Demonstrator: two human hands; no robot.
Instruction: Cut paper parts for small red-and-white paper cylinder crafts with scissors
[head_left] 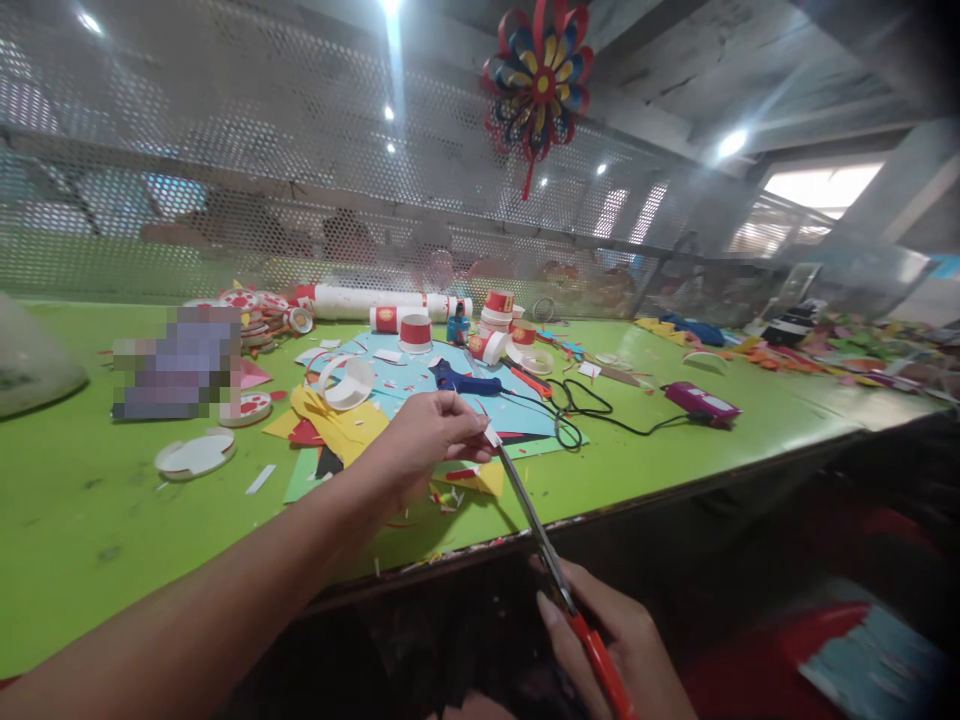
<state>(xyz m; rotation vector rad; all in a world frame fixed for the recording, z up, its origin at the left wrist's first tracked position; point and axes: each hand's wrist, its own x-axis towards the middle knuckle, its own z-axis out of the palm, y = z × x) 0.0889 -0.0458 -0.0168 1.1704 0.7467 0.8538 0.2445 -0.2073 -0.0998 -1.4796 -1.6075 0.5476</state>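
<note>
My left hand point(439, 435) is closed in a pinch on a small piece of white paper point(492, 436) above the table's front part. My right hand point(611, 630), lower and nearer to me, grips the red handles of a pair of scissors point(544, 545). The long metal blades point up and away, and their tips meet the white paper at my left fingertips. Beyond my left hand lies a blue glue gun point(469, 382) on light blue paper point(525, 412). Yellow paper point(341, 425) and small paper scraps point(450, 497) lie around and below the left hand.
Red and white paper cups point(415, 333) and a long stack of cups point(367, 300) stand at the back. A black cord point(637, 430) runs to a purple box point(703, 402) on the right. White lids point(195, 454) lie left. The table's front edge point(480, 548) crosses below my left hand.
</note>
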